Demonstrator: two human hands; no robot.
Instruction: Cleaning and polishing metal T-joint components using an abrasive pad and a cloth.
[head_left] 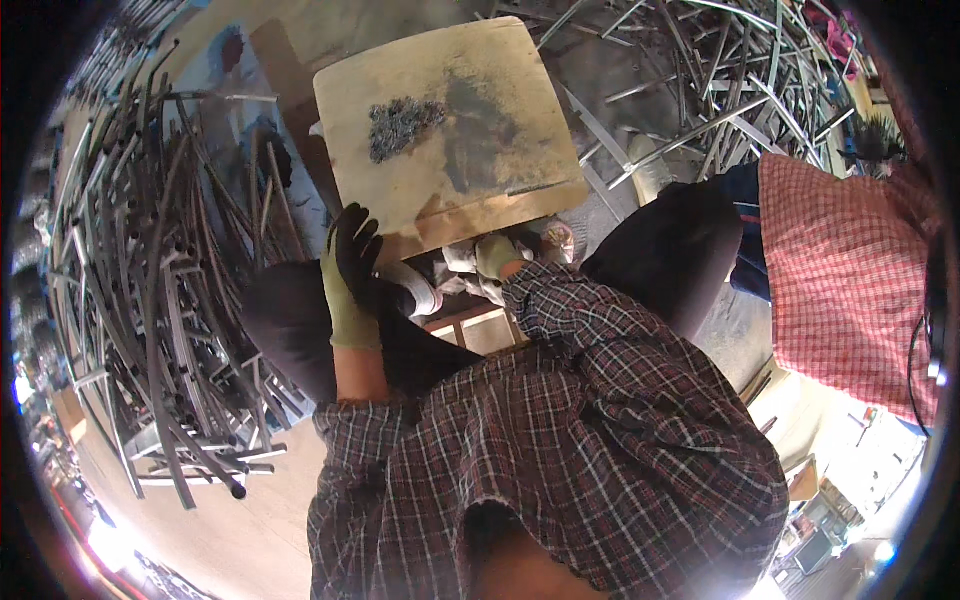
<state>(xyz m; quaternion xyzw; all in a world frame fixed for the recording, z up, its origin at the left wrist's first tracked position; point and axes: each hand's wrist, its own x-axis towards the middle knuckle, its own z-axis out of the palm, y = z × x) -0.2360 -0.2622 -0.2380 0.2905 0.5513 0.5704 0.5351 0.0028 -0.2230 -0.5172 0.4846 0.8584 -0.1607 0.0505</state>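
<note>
Before me stands a worn tan work block with a flat top and a black smudge. On its top lies a heap of small dark metal bits. My left hand, in a yellow-green glove with a dark coating, is raised at the block's near left corner. Its fingers are stretched out and hold nothing visible. Below the near edge, my right hand, gloved too, reaches in among crumpled whitish material. Its fingers are hidden, so whatever they hold does not show.
A big tangle of dark metal tubes lies to my left. More metal strips and rods spread across the far right. Close on my right is a person in a red checked garment. My knees flank the block.
</note>
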